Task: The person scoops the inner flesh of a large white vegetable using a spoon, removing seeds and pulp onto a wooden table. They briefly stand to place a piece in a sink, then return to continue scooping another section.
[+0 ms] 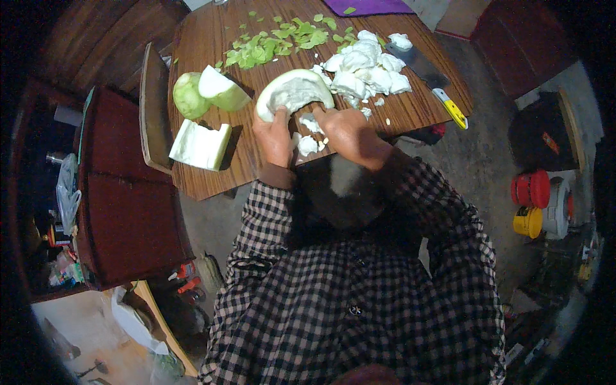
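Note:
My left hand [273, 137] grips the left end of a curved, hollowed piece of peeled gourd [288, 79], with the thumb on its inner side. At the other end, my right hand [350, 134] has its fingers bent at the inner edge of the piece; some fingertips are hidden. White pith scraps [308, 144] and a few pale seeds lie below the piece, between my hands. To the right is a heap of white spongy pith [361, 72]. Beyond it rests a kitchen knife [448, 107] with a yellow and white handle, its blade partly under a pith lump.
The wooden table [211, 180] bears green peelings [284, 43] at the back and more gourd pieces [199, 144] at left. A purple mat [370, 6] lies at the far edge. The knife handle overhangs the right edge. Red and yellow buckets [529, 190] stand on the floor.

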{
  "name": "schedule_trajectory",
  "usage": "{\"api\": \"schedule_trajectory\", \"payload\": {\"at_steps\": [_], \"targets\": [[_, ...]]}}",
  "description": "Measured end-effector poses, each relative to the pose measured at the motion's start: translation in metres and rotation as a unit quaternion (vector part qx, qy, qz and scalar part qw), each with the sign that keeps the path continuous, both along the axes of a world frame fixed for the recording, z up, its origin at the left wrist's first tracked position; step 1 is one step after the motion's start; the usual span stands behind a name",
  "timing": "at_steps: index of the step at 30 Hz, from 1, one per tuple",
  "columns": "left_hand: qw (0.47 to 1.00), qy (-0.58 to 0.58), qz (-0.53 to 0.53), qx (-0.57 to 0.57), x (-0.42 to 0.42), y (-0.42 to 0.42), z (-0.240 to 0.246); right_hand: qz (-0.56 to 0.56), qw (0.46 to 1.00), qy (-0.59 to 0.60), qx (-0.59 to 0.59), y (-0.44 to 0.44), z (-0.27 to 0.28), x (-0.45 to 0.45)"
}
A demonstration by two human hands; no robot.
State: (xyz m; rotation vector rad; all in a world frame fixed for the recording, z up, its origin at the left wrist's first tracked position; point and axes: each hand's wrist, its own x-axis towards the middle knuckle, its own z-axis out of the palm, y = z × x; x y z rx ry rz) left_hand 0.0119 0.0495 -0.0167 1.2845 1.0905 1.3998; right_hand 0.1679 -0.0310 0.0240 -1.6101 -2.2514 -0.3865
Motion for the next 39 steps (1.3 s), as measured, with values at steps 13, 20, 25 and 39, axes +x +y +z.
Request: {"api": "schedule_trajectory", "payload": {"at_steps": [13,20,25,39], "targets": [[0.987,-0.142,-0.049,-0.051,-0.002,-0.002,0.013,0.007,0.998,0.052,-0.044,0.026,0.023,-0.015],[0.999,0.008,-0.035,0.032,-0.002,-0.006,0.008,0.029,0.995,0.047,-0.084,0.033,0.029,-0.014],[0.997,0.005,-0.037,0.064,0.002,-0.007,0.003,0.062,0.993,0.024,-0.092,0.04,0.027,-0.009],[0.996,0.011,-0.067,0.054,0.001,-0.003,-0.003,0.188,0.977,-0.067,-0.075,0.061,0.015,0.001]]}}
